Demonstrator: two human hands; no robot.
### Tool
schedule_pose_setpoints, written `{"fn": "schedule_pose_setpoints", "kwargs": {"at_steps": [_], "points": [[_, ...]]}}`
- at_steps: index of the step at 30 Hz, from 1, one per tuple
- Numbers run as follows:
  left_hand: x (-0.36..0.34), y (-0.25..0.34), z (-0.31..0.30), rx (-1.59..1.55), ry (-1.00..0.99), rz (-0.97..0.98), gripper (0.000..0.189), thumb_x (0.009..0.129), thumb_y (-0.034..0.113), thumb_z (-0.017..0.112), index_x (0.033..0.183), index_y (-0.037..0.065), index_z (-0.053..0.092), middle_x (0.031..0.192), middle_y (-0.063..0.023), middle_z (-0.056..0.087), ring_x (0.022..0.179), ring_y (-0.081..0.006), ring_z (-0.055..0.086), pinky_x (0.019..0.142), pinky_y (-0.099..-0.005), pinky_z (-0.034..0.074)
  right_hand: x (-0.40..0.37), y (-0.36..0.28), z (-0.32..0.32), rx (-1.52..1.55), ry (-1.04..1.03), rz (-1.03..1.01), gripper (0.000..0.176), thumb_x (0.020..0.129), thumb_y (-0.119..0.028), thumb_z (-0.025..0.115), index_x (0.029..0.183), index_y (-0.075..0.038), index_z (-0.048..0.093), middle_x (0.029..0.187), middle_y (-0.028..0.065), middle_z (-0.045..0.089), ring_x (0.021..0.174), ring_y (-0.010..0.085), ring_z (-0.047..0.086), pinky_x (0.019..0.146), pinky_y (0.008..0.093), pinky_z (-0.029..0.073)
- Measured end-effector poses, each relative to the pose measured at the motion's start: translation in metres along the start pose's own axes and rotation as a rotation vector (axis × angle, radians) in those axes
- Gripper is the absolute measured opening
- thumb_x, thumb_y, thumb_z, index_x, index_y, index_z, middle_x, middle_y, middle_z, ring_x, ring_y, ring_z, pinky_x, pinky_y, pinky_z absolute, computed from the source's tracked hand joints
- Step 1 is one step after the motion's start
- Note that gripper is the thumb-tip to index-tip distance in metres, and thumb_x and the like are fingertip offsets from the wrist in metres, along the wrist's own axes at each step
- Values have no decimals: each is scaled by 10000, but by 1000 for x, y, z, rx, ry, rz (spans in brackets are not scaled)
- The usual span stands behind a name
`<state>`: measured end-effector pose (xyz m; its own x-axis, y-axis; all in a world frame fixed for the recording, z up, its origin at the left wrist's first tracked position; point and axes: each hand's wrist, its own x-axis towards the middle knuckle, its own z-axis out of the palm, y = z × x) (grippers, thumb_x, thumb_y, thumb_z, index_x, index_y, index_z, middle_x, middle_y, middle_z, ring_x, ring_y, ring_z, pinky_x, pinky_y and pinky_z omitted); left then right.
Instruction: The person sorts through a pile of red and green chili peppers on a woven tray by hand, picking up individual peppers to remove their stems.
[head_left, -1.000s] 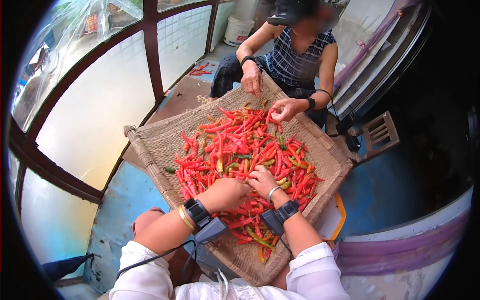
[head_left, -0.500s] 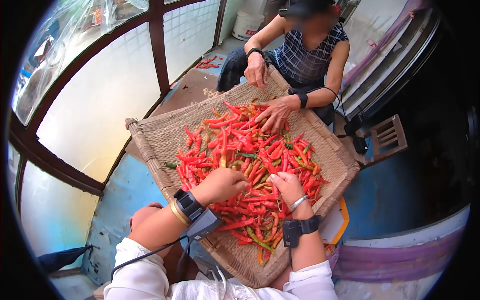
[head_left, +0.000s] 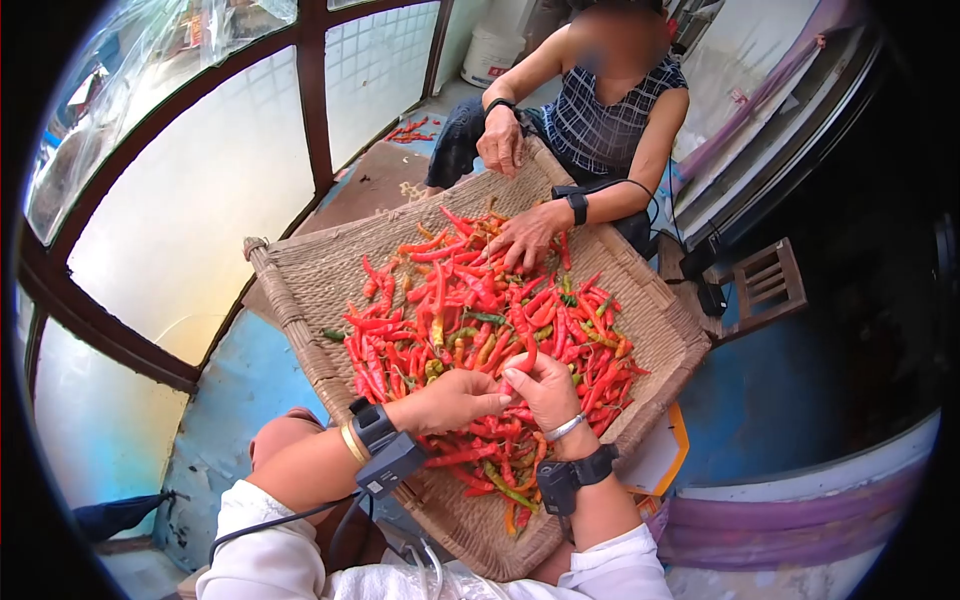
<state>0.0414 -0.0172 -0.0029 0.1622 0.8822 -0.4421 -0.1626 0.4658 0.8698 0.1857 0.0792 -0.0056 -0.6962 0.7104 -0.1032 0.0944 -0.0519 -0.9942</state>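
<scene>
A woven tray (head_left: 655,300) holds a wide heap of red chili peppers (head_left: 480,290), with some green and orange ones among them. Over the near part of the heap, my right hand (head_left: 545,390) pinches a red chili (head_left: 526,365) between thumb and fingers. My left hand (head_left: 455,400) is right beside it, its fingers closed at the lower end of that chili; whether it grips the chili too is hard to see.
Across the tray sits a person (head_left: 615,115), one hand (head_left: 528,235) on the peppers, the other (head_left: 500,142) above the far rim. A wooden chair (head_left: 765,285) stands right, a white bucket (head_left: 492,55) at the back, and framed panels (head_left: 190,190) line the left.
My hands have come together, and a red chili now shows upright in my right hand. The other person's hand on the peppers has shifted slightly left.
</scene>
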Motion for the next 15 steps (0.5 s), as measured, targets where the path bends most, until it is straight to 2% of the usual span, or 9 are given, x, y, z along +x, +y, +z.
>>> {"fn": "schedule_pose_setpoints", "kwargs": {"at_steps": [1, 4, 5, 6, 8, 9, 12, 14, 15], "points": [[0, -1, 4, -40, 14, 71, 189, 847, 269, 579, 868, 81, 576, 678, 81, 506, 499, 5, 374, 420, -157, 278, 0, 2, -1, -17, -7, -17, 64, 827, -55, 545, 859, -2, 557, 702, 48, 590, 615, 103, 568, 561, 227, 478], [10, -16, 3, -15, 56, 174, 196, 851, 262, 573, 871, 67, 575, 677, 84, 504, 504, 4, 379, 421, -159, 283, -2, -6, 4, -38, 40, 15, 94, 828, -84, 556, 882, -8, 567, 657, 38, 580, 550, 82, 542, 509, 212, 454], [9, -15, 0, 16, 43, 151, 203, 854, 252, 568, 891, 53, 582, 690, 73, 523, 551, -10, 428, 465, -173, 340, -4, -11, 4, -41, 37, 16, 94, 828, -84, 556, 882, -8, 567, 657, 38, 580, 550, 82, 542, 509, 212, 454], [9, -14, -1, 13, 45, 151, 203, 854, 252, 568, 891, 53, 582, 690, 73, 523, 551, -10, 428, 465, -173, 340, -5, -17, 1, -22, 69, 58, 86, 823, -98, 568, 854, -19, 580, 644, 17, 565, 526, 68, 518, 478, 196, 429], [10, -11, -5, 197, 34, 87, 214, 852, 247, 566, 874, 37, 597, 670, 39, 539, 602, -38, 469, 531, -215, 397, -4, -21, -6, -3, 101, 99, 85, 818, -113, 580, 825, -29, 593, 631, -5, 549, 502, 53, 493, 448, 180, 404], [7, -6, -8, 196, 34, 87, 214, 852, 247, 566, 874, 37, 597, 670, 39, 539, 602, -38, 469, 531, -215, 397, -2, -18, -12, 160, 130, 59, 108, 827, -135, 570, 835, -30, 591, 621, -2, 544, 483, 59, 482, 434, 180, 394], [-6, 11, -19, 560, 67, 145, 278, 822, 298, 573, 867, 29, 625, 655, -47, 574, 640, -116, 539, 604, -283, 441, -1, -17, -29, 482, 184, -46, 175, 855, -182, 524, 933, -27, 556, 639, 22, 556, 486, 72, 500, 436, 184, 411], [-9, 22, -27, 571, 74, 96, 288, 819, 308, 576, 869, 30, 631, 672, -43, 589, 644, -103, 535, 604, -273, 441, -1, -20, -41, 309, 222, -36, 177, 863, -182, 514, 939, -27, 553, 657, 21, 559, 489, 64, 501, 444, 177, 417], [-14, 31, -28, 489, 116, 41, 296, 823, 314, 575, 858, 26, 634, 679, -36, 594, 642, -96, 530, 602, -277, 441, -2, -17, -51, 125, 204, 48, 209, 827, -208, 561, 959, -46, 558, 682, 44, 576, 539, 138, 552, 497, 240, 460]]}}
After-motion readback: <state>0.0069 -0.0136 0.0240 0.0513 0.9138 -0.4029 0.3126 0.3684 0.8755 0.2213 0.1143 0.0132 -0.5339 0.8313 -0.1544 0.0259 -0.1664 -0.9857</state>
